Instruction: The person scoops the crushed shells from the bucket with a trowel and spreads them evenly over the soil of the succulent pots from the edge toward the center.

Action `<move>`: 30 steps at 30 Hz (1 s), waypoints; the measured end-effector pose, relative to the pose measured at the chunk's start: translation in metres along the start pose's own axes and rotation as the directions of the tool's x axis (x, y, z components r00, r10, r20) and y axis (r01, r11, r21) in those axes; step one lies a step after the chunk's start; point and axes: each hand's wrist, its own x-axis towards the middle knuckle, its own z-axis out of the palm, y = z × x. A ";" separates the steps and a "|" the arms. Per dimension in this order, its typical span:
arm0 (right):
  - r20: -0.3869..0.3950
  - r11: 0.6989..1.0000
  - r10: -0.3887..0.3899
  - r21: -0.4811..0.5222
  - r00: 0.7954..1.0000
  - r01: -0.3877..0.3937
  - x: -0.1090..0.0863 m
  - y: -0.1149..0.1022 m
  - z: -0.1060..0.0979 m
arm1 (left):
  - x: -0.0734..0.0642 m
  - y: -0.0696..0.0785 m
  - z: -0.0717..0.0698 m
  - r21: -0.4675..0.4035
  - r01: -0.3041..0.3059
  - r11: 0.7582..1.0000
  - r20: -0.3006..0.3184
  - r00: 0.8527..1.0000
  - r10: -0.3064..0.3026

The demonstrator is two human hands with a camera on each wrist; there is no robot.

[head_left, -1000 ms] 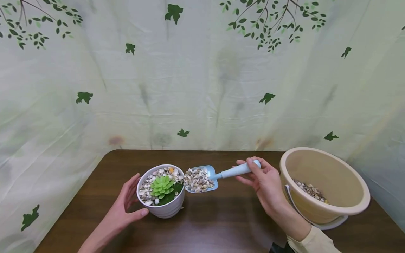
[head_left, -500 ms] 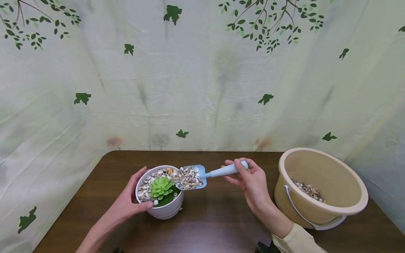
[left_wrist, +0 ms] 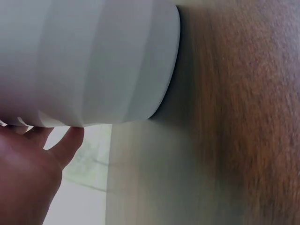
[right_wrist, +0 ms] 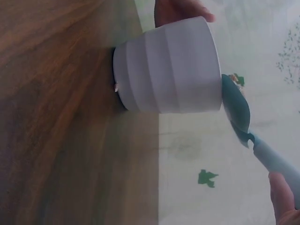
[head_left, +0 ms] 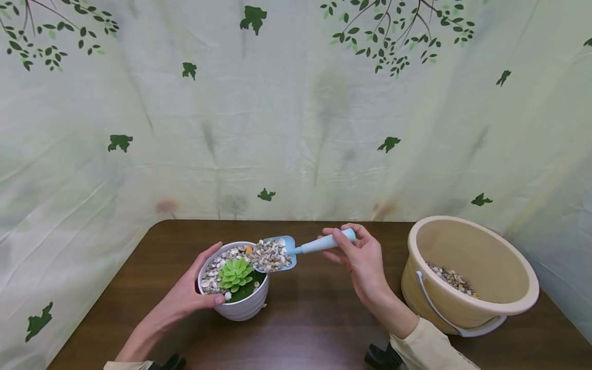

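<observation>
Nearest us, at the bottom edge, a pale sleeve with a black device beside it. Up from there, the left hand has the white pot in its grip, thumb across the near rim, fingers round the far side! The pot stands upright on the dark wooden table, left of centre, a green succulent sitting among pale pebbles.

And here's the right hand, thumb and fingers pinched firmly on the handle of the light-blue scoop! Its blade carries a heap of small stones, the front end over the pot's right rim; whether blade and rim touch, I can't tell. Over on the right, well apart from the pot, the beige bucket holds more stones at its bottom, handle down. Behind everything hangs a pale curtain, printed with green leaves and branches.
</observation>
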 end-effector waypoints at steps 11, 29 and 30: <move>0.083 0.994 -0.079 -0.068 0.993 0.085 0.013 -0.006 0.009 | -0.004 0.003 -0.003 0.060 -0.007 0.998 0.035 0.999 0.005; 0.109 0.985 -0.101 -0.125 0.989 0.115 0.014 -0.012 0.017 | -0.010 0.007 0.005 0.144 -0.055 0.988 -0.015 0.998 0.057; 0.114 0.985 -0.101 -0.127 0.988 0.116 0.015 -0.012 0.017 | -0.010 0.007 0.005 0.154 -0.050 0.987 -0.019 0.998 0.054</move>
